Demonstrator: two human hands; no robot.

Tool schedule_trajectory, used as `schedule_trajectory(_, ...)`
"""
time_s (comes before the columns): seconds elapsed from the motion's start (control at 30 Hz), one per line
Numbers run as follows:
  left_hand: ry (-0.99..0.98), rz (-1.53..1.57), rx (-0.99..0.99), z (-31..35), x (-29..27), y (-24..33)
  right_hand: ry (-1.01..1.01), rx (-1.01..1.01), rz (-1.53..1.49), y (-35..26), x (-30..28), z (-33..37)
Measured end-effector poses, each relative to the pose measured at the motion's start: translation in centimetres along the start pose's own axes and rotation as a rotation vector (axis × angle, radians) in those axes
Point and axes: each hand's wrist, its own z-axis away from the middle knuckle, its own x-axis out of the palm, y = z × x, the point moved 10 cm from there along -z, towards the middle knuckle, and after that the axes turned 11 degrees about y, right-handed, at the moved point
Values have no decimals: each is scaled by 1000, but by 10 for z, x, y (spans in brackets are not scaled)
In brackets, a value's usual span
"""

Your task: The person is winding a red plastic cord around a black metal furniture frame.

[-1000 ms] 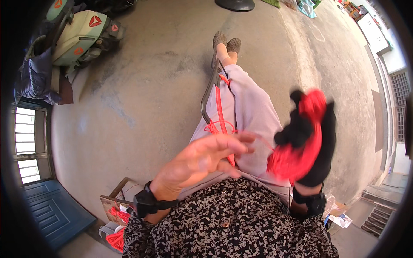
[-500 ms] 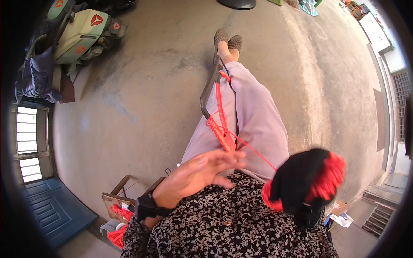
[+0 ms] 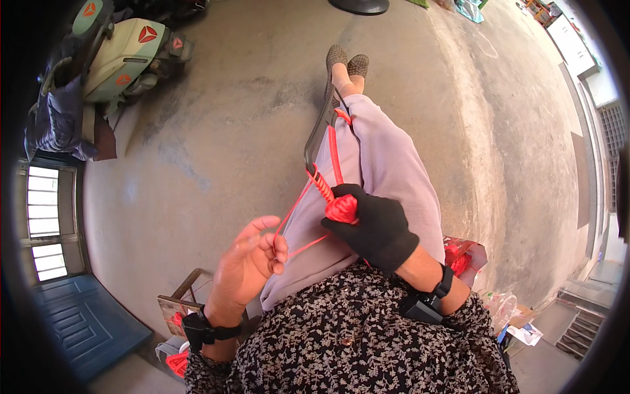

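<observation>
My right hand (image 3: 380, 230), in a black glove, is closed over my thighs around a bundle of red cord (image 3: 342, 209). From it a thin strand of red cord (image 3: 308, 245) runs left to my bare left hand (image 3: 248, 262). The strand passes around the curled fingers there and climbs to a curved dark metal rod (image 3: 311, 141). Tight coils of red cord (image 3: 321, 186) wrap the rod's near part, just beyond my right hand. Beside it a flat red strip (image 3: 335, 155) lies along my legs. My right palm hides the coils' near end.
A bag with red cord (image 3: 461, 256) is at my right hip, and a clear plastic bag (image 3: 500, 306) is behind it. At my left stands a small wooden-topped stand (image 3: 182, 303). A pale green scooter (image 3: 125, 56) is parked far left, near a blue door (image 3: 88, 322).
My right hand has come from the lower right to the rod over my lap, bringing the cord bundle. My left hand has moved left and drawn a strand of cord out sideways.
</observation>
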Motion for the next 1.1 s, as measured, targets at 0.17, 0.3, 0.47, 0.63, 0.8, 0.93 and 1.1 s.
schedule_trajectory(0.17, 142, -182, 6, 8, -29, -19, -67, -21, 265, 4, 19, -3)
schedule_trajectory(0.3, 96, -197, -77, 21, -54, -35, -54, -35, 307, 10, 25, -2)
schedule_trajectory(0.47, 24, -347, -55, 20, -58, -28, -94, -29, 246, 20, 26, 2)
schedule_trajectory(0.63, 174, -632, 209, -20, -32, 14, -79, 177, 12, 42, 12, 14)
schedule_trajectory(0.8, 143, -444, 329, -70, 11, 34, -271, 241, 112, 42, 24, 14)
schedule_trajectory(0.93, 0, -378, 256, -81, 20, 22, -300, 219, 190, 44, 27, 14)
schedule_trajectory(1.1, 56, -462, 314, -74, 12, 21, -335, 186, 197, 43, 32, 14)
